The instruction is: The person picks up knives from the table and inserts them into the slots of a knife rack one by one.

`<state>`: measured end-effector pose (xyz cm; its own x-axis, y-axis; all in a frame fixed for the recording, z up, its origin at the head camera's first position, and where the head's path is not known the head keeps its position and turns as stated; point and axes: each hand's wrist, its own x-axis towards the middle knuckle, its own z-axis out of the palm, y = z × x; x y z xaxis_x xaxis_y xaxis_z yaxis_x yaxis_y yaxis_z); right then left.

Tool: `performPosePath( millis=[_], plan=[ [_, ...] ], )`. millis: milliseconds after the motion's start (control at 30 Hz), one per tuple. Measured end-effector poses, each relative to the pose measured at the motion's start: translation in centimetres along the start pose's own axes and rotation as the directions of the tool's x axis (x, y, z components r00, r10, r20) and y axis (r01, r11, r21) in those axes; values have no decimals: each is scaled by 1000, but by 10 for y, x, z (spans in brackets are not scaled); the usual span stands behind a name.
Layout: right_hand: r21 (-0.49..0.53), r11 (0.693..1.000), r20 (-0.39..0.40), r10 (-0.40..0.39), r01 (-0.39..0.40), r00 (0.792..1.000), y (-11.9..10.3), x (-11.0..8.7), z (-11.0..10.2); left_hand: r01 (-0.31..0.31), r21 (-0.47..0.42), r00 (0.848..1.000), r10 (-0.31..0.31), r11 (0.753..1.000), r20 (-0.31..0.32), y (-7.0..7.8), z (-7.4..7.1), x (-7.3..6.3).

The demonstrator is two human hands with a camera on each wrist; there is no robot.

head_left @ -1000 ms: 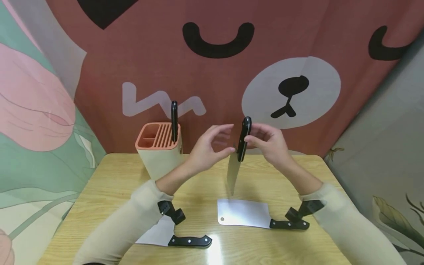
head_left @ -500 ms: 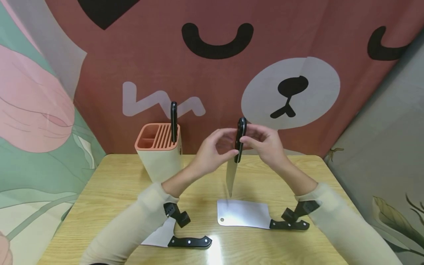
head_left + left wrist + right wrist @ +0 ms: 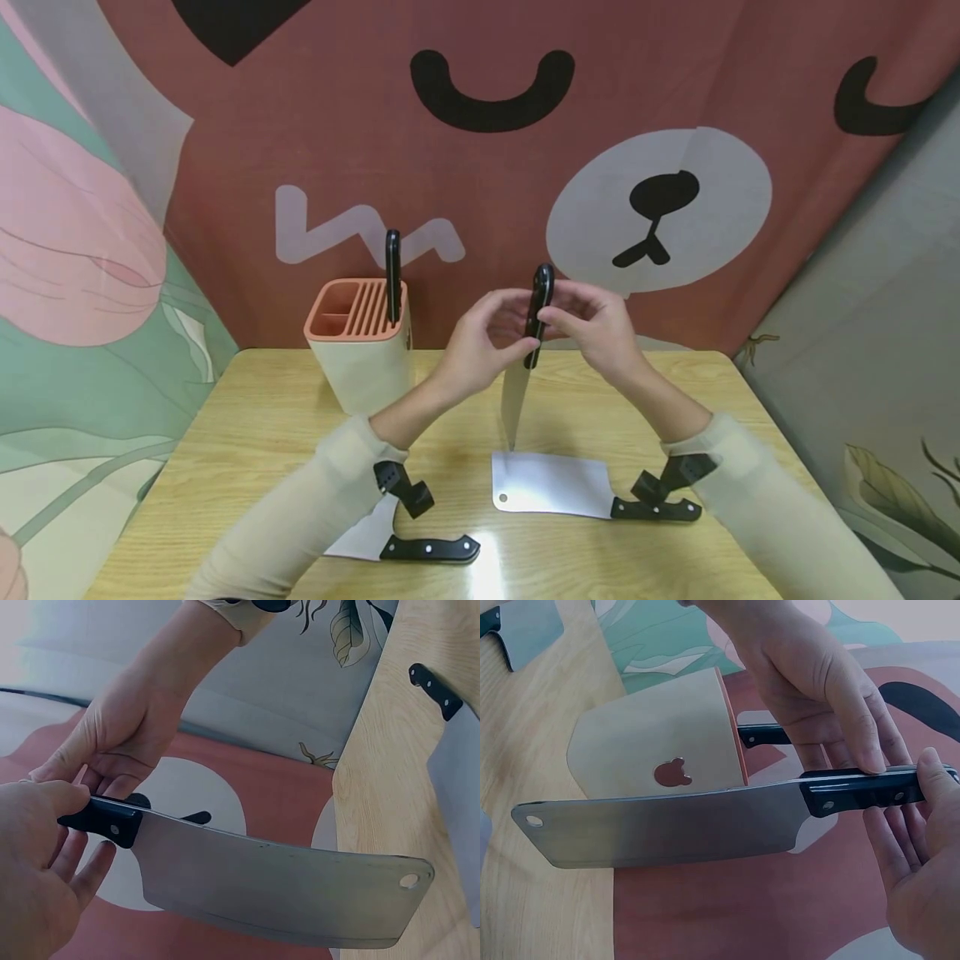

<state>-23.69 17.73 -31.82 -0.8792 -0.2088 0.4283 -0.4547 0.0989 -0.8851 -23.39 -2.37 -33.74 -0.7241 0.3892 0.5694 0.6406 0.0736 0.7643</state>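
A cleaver with a black riveted handle hangs blade down between both hands, over the table. My left hand pinches the handle near the blade, its thumb laid along the side in the right wrist view. My right hand pinches the handle higher up, towards its end. The broad steel blade has a hole in its far corner. On the table below lies a second cleaver, handle to the right. A third cleaver lies nearer, its blade partly hidden by the left sleeve.
A cream knife block with an orange slotted top stands at the back left of the wooden table. One black-handled knife is upright in its right end slot. A printed curtain hangs behind the table.
My left hand has moved right and closed on the cleaver's handle. The cleaver and my right hand have shifted slightly left. The cleavers on the table have stayed put.
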Motion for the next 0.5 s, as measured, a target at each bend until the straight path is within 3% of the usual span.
performPosePath(
  millis=[500],
  plan=[
    [3, 1000, 13, 8, -8, 1000, -1, 0, -1, 0, -3, 1000, 0, 1000, -14, -2, 2, 0]
  ],
)
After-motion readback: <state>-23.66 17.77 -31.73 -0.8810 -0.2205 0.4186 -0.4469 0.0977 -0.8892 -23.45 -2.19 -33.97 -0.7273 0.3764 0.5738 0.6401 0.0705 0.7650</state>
